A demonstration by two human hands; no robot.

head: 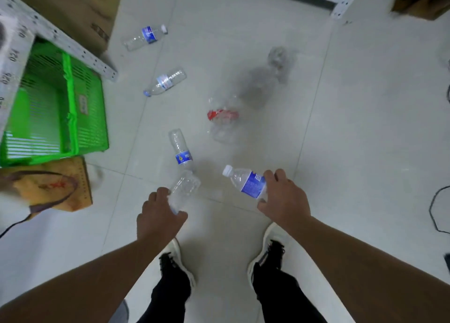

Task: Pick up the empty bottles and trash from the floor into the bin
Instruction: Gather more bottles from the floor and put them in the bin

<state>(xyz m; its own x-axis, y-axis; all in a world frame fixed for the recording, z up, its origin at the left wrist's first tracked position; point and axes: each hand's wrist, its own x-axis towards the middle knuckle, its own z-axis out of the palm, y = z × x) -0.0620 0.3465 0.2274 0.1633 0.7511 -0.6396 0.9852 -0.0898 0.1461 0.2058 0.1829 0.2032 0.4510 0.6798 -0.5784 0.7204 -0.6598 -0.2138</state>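
Head view. The left hand (159, 216) has its grip clamped on a clear bottle (183, 188); the right hand (283, 198) has its grip clamped on a capped blue-label bottle (246, 180). Both are held above the floor (353, 127). Four more bottles lie on the tiles: near one (181, 151), red-label one (222, 118), two far ones (165, 81) (146, 37). A green basket (82, 103) stands at left.

Beyond the red-label bottle (222, 118), a grey object (265, 79) is blurred past telling; the basket (73, 98) is cut off left.
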